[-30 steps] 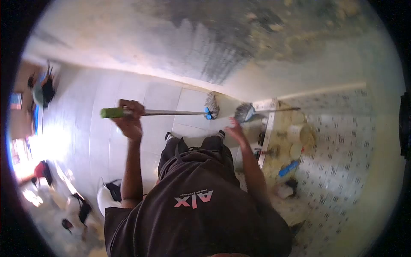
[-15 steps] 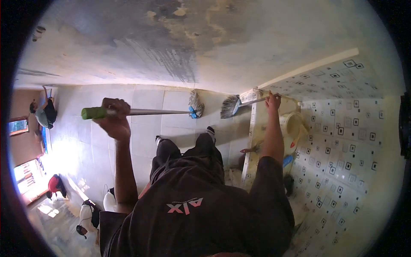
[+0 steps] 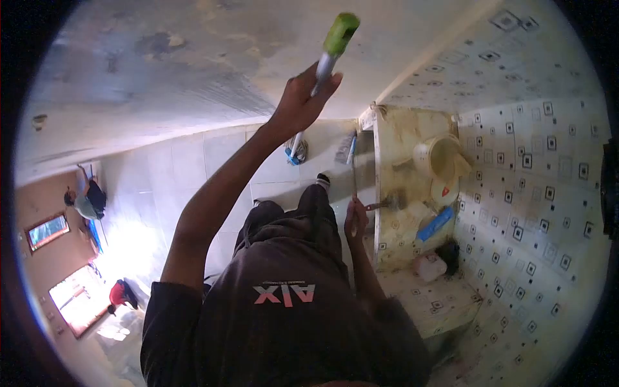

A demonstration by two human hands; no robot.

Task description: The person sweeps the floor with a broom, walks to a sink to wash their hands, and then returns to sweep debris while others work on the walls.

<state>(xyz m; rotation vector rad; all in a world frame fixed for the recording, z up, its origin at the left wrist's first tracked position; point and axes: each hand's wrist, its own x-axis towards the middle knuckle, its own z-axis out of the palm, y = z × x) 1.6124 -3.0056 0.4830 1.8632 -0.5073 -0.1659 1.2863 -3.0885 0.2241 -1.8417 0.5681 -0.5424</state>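
My left hand (image 3: 306, 100) is wrapped round the pale handle of a mop, just below its green end grip (image 3: 340, 35). The grey mop head (image 3: 297, 152), with a blue fitting, rests on the tiled floor close to the wall. Down beside my right leg, my right hand (image 3: 355, 219) is closed on the thin handle of a broom. Its grey bristles (image 3: 343, 149) and blue-edged head are at floor level near the ledge corner. A brush (image 3: 392, 201) lies on the ledge, its handle sticking out near my right hand.
On the stained ledge (image 3: 393, 235) stand a cream bucket (image 3: 425, 158), a blue object (image 3: 436, 224) and a pale container (image 3: 430, 266). Patterned tiles (image 3: 516, 193) cover the right wall. Far left are a person in grey (image 3: 86, 205) and a person in red (image 3: 121, 293), near bright openings.
My left hand has swung right and towards the wall, tilting the mop handle. My right hand has come down from over the ledge with the broom. The view has shifted.
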